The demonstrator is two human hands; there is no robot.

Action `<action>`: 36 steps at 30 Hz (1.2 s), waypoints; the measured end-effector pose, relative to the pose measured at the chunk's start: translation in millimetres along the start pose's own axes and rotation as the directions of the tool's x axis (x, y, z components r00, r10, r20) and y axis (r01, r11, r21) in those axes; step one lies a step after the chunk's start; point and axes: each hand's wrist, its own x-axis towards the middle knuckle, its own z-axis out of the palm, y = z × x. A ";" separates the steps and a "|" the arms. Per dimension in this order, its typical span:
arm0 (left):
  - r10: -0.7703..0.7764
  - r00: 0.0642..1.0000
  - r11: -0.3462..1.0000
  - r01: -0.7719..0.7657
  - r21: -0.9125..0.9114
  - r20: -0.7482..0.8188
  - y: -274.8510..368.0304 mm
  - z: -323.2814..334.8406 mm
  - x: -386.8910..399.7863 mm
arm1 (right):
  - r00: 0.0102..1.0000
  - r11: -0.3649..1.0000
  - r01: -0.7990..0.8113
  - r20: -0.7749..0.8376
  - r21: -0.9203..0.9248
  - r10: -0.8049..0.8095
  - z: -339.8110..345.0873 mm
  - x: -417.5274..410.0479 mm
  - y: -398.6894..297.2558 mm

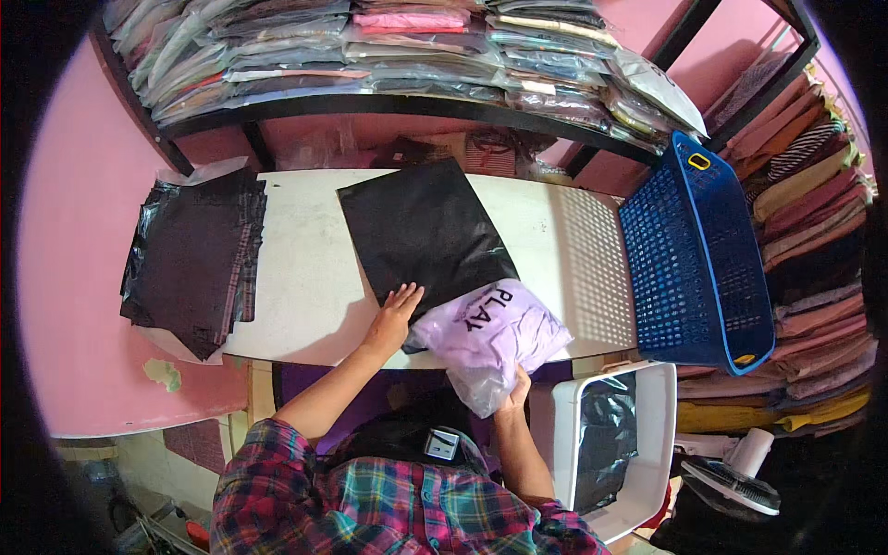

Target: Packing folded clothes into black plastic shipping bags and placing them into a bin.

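Note:
A black plastic mailing bag (427,229) lies flat and slanted on the white table (305,277). My left hand (395,322) rests on its lower left edge with fingers spread, beside a clear plastic bag. That clear bag (499,326), with a light purple folded item inside and black print on it, overlaps the black bag's lower edge and hangs over the table's front edge. My right hand (515,392) grips the clear bag's lower right part. A stack of black plastic bags (191,257) lies at the table's left end.
A blue perforated basket (721,257) stands on its side at the table's right end. Below it, a white bin (666,444) holds black plastic packages (607,444). Bagged garments (430,62) fill the shelf behind. Fabrics (812,277) hang at right, above a white fan (739,479).

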 end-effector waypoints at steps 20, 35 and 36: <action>-0.265 0.940 0.964 0.251 -0.090 -0.217 -1.0 25.6 -12.5 | 0.935 0.894 -0.151 -0.354 -0.423 -0.010 7.2 -17.4 22.6; -0.379 0.793 0.924 0.295 -0.242 -0.477 -19.8 31.0 -15.5 | 0.791 -0.545 0.523 0.612 -0.655 0.022 101.1 8.9 69.3; -0.406 0.788 0.905 0.276 -0.325 -0.463 -20.9 30.4 -15.6 | 0.802 -0.688 0.483 0.589 -0.542 0.100 114.7 19.2 83.7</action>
